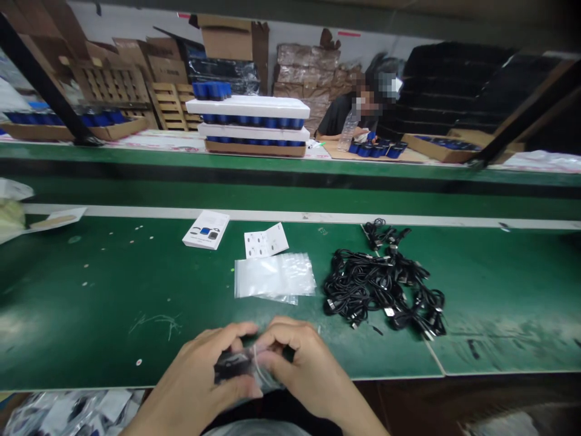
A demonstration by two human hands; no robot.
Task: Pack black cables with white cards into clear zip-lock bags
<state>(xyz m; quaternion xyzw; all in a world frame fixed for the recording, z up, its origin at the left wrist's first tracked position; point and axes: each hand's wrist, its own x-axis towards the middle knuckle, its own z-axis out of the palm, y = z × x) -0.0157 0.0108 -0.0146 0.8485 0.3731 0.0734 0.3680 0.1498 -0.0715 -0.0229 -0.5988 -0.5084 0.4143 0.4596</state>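
Close to the bench's front edge, my left hand (pixel 213 369) grips a clear plastic bag (pixel 265 376) with something black inside, probably a coiled cable, partly hidden by my fingers. The fingertips of my right hand (pixel 295 357) pinch the bag's edge, where a pale strip shows. Just beyond my hands lies a stack of clear flat bags (pixel 272 275). To the right spreads a pile of black USB cables (pixel 376 284), bundled and tangled. A folded instruction leaflet (pixel 266 240) and a white printed box (pixel 206 230) rest behind the bags.
Below the front edge at left, a container holds filled bags (pixel 75 412). Across the green bench (pixel 113 290), a raised shelf carries foam trays (pixel 249 109) of blue cylinders. A co-worker (pixel 349 112) sits behind it, handling a blue item. A dark post (pixel 43 79) slants at left.
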